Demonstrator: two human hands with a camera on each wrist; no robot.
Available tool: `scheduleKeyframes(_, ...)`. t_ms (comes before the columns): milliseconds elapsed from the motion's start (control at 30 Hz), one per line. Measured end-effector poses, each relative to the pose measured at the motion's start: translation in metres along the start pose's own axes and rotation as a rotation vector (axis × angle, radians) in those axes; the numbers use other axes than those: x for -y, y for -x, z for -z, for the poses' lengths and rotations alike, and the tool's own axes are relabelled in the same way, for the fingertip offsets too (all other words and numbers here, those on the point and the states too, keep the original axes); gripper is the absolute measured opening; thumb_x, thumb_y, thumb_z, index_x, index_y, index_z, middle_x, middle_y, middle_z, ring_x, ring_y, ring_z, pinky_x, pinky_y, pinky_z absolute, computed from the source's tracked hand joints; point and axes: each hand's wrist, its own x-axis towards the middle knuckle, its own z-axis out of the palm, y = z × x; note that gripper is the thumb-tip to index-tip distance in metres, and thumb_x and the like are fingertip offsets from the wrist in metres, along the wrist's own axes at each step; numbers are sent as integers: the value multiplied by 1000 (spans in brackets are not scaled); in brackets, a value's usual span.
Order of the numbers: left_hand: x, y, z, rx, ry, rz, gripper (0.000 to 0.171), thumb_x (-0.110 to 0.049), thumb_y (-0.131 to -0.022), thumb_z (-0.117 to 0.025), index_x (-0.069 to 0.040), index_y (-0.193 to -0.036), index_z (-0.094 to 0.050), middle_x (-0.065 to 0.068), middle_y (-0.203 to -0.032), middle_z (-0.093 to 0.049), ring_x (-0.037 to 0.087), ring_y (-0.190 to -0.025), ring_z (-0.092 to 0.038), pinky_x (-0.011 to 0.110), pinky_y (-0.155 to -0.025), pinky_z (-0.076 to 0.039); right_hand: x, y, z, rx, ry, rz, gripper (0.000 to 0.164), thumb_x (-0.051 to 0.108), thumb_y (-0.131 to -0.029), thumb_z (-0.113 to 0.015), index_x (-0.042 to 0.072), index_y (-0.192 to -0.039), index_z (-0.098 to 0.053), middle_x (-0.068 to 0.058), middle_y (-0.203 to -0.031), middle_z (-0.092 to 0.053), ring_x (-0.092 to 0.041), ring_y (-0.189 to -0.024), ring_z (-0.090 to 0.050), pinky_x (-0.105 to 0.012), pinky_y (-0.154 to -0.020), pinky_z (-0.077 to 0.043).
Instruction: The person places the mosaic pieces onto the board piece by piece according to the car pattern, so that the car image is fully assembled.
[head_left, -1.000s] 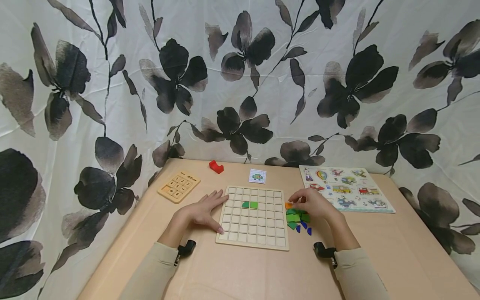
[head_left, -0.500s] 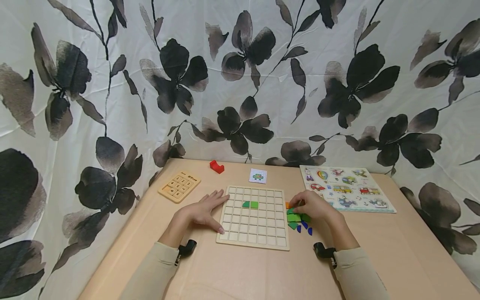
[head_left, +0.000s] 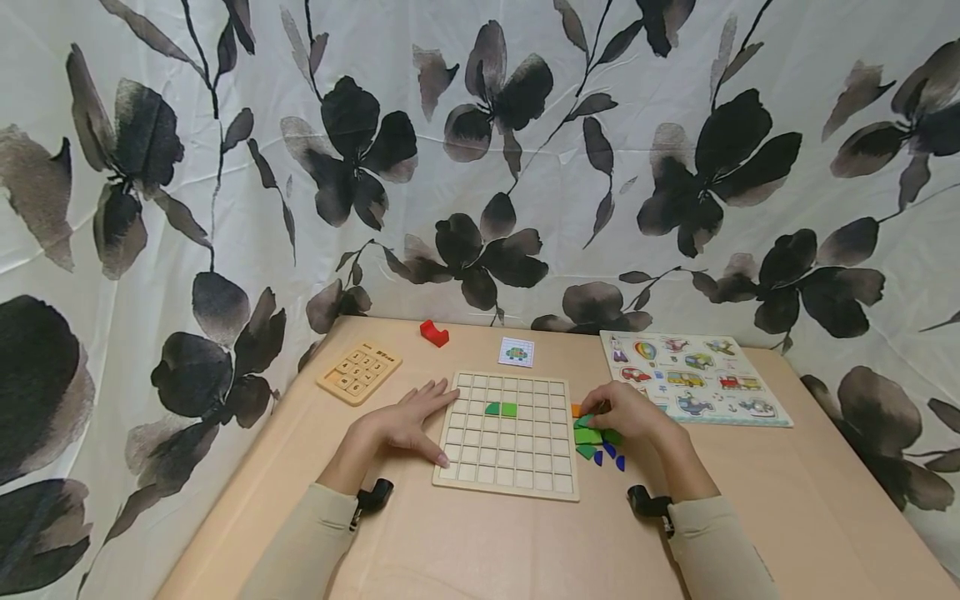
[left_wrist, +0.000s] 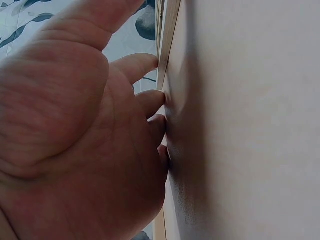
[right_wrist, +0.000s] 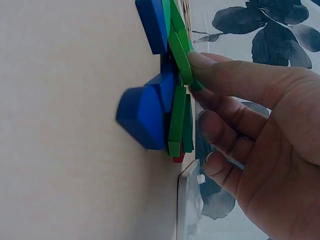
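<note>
A wooden grid board [head_left: 510, 477] lies mid-table, with a dark green rounded tile [head_left: 492, 409] and a light green square tile [head_left: 508, 410] side by side in its cells. My left hand [head_left: 397, 427] rests spread along the board's left edge, thumb near the lower corner, fingertips at the upper side. Beyond the right edge, thumb and index finger of my right hand [head_left: 630, 410] pinch a dark green tile [right_wrist: 197, 85] at the pile. Around it lie light green tiles [head_left: 588, 437], blue tiles [head_left: 620, 463] and a partly hidden orange tile [head_left: 576, 410].
A small pattern card [head_left: 516, 352] lies behind the board, and a red notched block [head_left: 434, 333] is at the back edge. Left stands a wooden number puzzle [head_left: 359, 373]. A picture puzzle board [head_left: 697, 379] lies behind my right hand. A floral curtain [head_left: 480, 167] hangs behind the table.
My right hand has shifted slightly downward from the orange tile to the dark green tile just below it. The left hand and the board have stayed put.
</note>
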Motion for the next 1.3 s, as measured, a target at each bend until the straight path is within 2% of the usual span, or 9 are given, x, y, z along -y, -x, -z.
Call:
scheduleKeyframes(133, 1, 0, 0, -1, -11, 5, 123, -58, -72, -90, -15, -167, -24, 16, -176, -3, 38, -163, 3, 58, -131, -3, -1, 0, 1, -9, -1, 3, 11, 2, -93, -74, 8, -102, -79, -3, -100, -74, -18, -86, -57, -28, -78, -52)
scheduleKeyframes(267, 2, 0, 0, -5, -17, 11, 124, -59, -71, -90, -16, -167, -24, 15, -176, -4, 37, -163, 2, 58, -132, -3, 1, 1, 2, -20, -12, 4, 8, 3, -94, -73, 8, -98, -77, -2, -94, -72, -18, -82, -57, -27, -73, -51)
scheduleKeyframes(467, 2, 0, 0, -11, -18, 8, 124, -58, -71, -90, -16, -167, -24, 15, -176, -4, 37, -163, 2, 58, -132, -3, 4, 1, 3, -95, -17, 9, 2, 6, -95, -73, 6, -97, -72, -1, -86, -65, -19, -78, -54, -24, -66, -47)
scheduleKeyframes(633, 2, 0, 0, -13, -3, 5, 124, -57, -71, -91, -16, -167, -24, 15, -176, -3, 37, -163, 3, 58, -132, -2, 5, -1, 1, -137, -55, 37, 5, 8, -96, -72, 5, -97, -69, -3, -85, -64, -19, -77, -55, -25, -65, -46)
scheduleKeyframes(767, 1, 1, 0, -13, 6, 6, 124, -56, -71, -91, -16, -167, -24, 15, -176, -3, 36, -163, 3, 57, -132, -2, 9, -4, -3, -161, -76, 64, 5, 7, -100, -68, 8, -104, -68, -4, -91, -64, -18, -78, -56, -25, -67, -49)
scheduleKeyframes(867, 1, 1, 0, -13, 4, 4, 124, -56, -71, -91, -16, -167, -24, 15, -176, -3, 36, -163, 3, 57, -132, -2, 13, -6, -7, -162, -107, 84, 20, 3, -103, -60, 6, -120, -70, -8, -101, -63, -20, -80, -55, -25, -66, -50)
scheduleKeyframes(967, 1, 1, 0, -13, 5, 4, 124, -56, -71, -91, -16, -167, -24, 16, -176, -3, 36, -163, 4, 57, -132, -2, 18, -9, -11, -160, -110, 97, 29, 0, -104, -55, 3, -130, -70, -11, -107, -62, -22, -85, -53, -26, -65, -49)
scheduleKeyframes(1133, 1, 0, 0, -11, 4, 9, 124, -56, -71, -91, -16, -167, -24, 15, -176, -3, 35, -163, 3, 57, -132, -2, 24, -17, -19, -162, -123, 95, 27, 2, -105, -55, 2, -127, -70, -11, -103, -65, -21, -83, -62, -25, -69, -52)
scheduleKeyframes(1300, 0, 0, 0, -12, 0, 10, 124, -56, -71, -91, -16, -167, -23, 15, -176, -3, 36, -163, 3, 57, -132, -2, 29, -23, -24, -204, -113, 109, 23, 6, -102, -62, 4, -123, -72, -12, -99, -71, -20, -73, -64, -25, -61, -54)
